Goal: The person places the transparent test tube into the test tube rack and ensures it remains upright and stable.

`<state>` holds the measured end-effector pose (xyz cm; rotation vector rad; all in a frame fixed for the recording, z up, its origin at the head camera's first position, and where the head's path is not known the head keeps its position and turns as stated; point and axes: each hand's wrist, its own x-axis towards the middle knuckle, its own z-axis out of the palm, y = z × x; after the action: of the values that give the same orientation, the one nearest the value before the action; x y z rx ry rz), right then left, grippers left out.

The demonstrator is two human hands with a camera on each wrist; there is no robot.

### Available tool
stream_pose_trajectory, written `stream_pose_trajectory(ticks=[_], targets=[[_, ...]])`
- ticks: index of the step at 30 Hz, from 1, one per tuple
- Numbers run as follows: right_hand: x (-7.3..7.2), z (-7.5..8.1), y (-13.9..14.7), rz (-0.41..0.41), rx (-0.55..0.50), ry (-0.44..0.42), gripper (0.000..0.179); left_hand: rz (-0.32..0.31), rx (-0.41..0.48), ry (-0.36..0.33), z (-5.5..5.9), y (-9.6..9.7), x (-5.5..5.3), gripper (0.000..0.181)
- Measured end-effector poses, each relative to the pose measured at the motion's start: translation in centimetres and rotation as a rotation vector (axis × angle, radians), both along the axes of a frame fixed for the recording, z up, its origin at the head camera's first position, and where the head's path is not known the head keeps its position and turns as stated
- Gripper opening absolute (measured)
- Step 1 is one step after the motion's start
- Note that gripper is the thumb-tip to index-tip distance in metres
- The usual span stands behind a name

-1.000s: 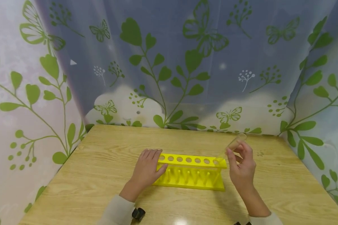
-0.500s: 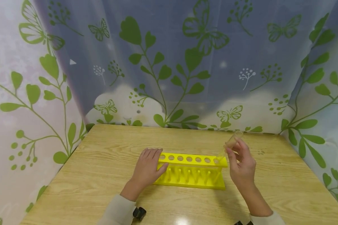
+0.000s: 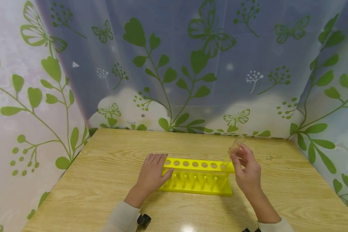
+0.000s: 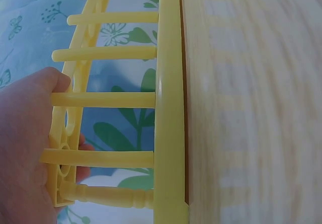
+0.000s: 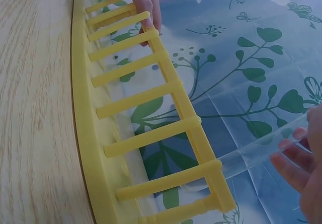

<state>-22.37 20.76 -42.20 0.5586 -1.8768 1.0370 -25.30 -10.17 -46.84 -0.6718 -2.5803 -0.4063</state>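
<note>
A yellow test tube rack (image 3: 195,190) stands on the table, with a row of holes along its top bar and upright pegs below. My left hand (image 3: 152,172) holds the left end of that bar, thumb on the near side and fingers over the far side; the left wrist view has the bar (image 4: 59,118) between them. My right hand (image 3: 247,169) pinches a clear test tube (image 3: 235,148) near its upper part. The tube leans, its top to the right, and its lower end overlaps the rightmost hole. In the right wrist view the tube (image 5: 246,156) reaches past the top bar.
The wooden table (image 3: 116,154) extends around the rack on all sides. Behind it hangs a curtain (image 3: 174,80) printed with leaves and butterflies, and similar cloth covers both sides. Black wrist devices (image 3: 144,220) sit at the sleeves.
My right hand has shifted slightly left, and the tube's top has swung left, so it leans less. The left hand and the rack have stayed nearly in place.
</note>
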Motion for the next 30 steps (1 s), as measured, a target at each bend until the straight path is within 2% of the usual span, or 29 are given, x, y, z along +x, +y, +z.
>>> stream_pose_trajectory(ticks=[6, 16, 24, 30], targets=[[0.1, -0.1, 0.1, -0.028, 0.003, -0.076, 0.053, 0.001, -0.008, 0.011, -0.1, 0.0, -0.1, 0.056], [-0.1, -0.6, 0.1, -0.05, 0.005, -0.142, 0.049, -0.002, -0.005, 0.01, 0.0, 0.0, 0.1, 0.056], [-0.2, -1.0, 0.1, -0.058, 0.022, -0.19, 0.045, -0.014, 0.001, 0.069, -0.4, -0.1, -0.1, 0.054], [-0.2, -1.1, 0.1, -0.058, 0.034, -0.207, 0.043, -0.004, -0.006, 0.028, -0.2, 0.0, -0.1, 0.056]])
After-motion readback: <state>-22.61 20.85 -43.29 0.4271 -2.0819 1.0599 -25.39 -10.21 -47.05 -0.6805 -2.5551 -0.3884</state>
